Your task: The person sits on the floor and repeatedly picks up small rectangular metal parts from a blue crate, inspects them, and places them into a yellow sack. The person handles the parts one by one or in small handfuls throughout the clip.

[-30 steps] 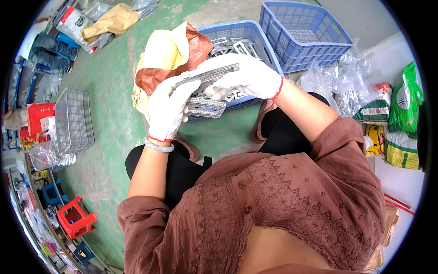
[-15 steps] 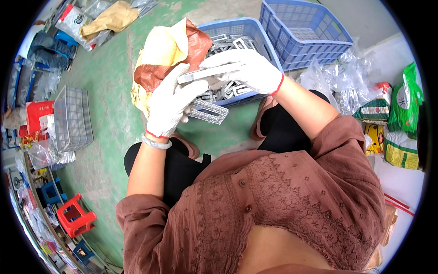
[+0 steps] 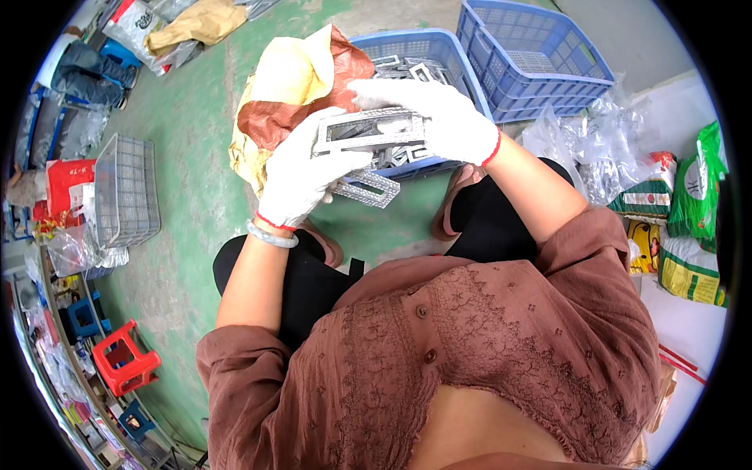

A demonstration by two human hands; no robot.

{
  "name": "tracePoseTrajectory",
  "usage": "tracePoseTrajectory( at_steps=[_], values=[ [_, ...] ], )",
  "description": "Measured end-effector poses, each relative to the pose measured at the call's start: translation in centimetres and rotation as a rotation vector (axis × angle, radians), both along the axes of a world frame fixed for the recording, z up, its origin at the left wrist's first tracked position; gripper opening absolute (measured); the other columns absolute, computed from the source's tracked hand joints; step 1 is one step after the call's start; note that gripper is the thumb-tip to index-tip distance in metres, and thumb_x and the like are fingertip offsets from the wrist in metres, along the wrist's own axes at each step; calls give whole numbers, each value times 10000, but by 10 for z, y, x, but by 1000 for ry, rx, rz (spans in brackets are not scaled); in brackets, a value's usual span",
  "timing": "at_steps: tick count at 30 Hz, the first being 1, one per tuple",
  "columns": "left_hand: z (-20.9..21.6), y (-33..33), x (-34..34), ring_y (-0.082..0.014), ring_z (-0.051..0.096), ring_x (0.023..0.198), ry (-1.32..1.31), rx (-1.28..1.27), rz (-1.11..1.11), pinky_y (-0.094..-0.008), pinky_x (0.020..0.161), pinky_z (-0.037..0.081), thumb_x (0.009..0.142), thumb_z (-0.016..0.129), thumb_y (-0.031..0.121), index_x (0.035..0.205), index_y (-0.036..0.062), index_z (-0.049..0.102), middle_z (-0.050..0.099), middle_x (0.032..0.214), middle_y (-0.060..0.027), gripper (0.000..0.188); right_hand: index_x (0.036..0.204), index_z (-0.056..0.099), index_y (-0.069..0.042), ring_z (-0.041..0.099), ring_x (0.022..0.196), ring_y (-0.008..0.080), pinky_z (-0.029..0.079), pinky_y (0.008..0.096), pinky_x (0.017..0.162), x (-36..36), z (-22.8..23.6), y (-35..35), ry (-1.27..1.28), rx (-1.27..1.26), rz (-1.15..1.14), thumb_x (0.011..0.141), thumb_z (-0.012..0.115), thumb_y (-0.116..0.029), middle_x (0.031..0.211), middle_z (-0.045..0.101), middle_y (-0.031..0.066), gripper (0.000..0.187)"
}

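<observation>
Both hands wear white gloves with red cuffs. Between them is a grey rectangular metal frame [image 3: 370,142] with a long slot in its middle. My left hand [image 3: 304,168] grips its left end, while my right hand [image 3: 446,117] holds the right end. A second slotted metal frame [image 3: 374,190] is also in my left hand, lower down and sticking out below the palm. Beneath the hands stands a blue plastic crate [image 3: 478,94] holding many similar grey frames [image 3: 415,69]. Over its left side lies a yellow and reddish-brown sack [image 3: 270,86], partly covered by my left hand.
Another blue crate [image 3: 548,86] stands at the far right, beside clear plastic bags [image 3: 603,149] and colourful sacks [image 3: 697,188]. On the left are a grey crate [image 3: 129,196], a red stool [image 3: 125,358] and a crowded shelf. A person's legs [image 3: 90,74] show at the upper left.
The upper metal frame has turned from edge-on so its slotted face shows. My right hand has shifted slightly right and down; the lower frame stays in my left hand.
</observation>
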State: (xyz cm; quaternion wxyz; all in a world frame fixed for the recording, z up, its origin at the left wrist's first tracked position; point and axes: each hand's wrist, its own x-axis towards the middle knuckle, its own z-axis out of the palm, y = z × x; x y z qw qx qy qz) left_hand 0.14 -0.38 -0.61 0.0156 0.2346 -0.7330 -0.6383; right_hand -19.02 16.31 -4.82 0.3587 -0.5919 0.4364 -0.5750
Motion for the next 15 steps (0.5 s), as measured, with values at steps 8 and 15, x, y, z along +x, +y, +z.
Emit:
tracePoseTrajectory(
  at_steps=[8, 15],
  values=[
    [-7, 1, 2, -87, 670, 865, 219, 32, -70, -185, 564, 462, 815, 768, 32, 1385, 22, 483, 664, 1137, -77, 638, 1516, 368, -78, 525, 1253, 183, 497, 332, 969, 4, 12, 8, -350, 560, 216, 753, 731, 62, 1416, 535, 84, 856],
    [-13, 2, 3, -74, 643, 795, 193, 61, -122, -190, 564, 449, 796, 756, 38, 1376, 28, 491, 662, 1116, -63, 638, 1491, 352, -81, 597, 1172, 393, 583, 486, 869, 17, -24, 8, -1049, 730, 498, 954, 618, -159, 1315, 564, 189, 605]
  ],
)
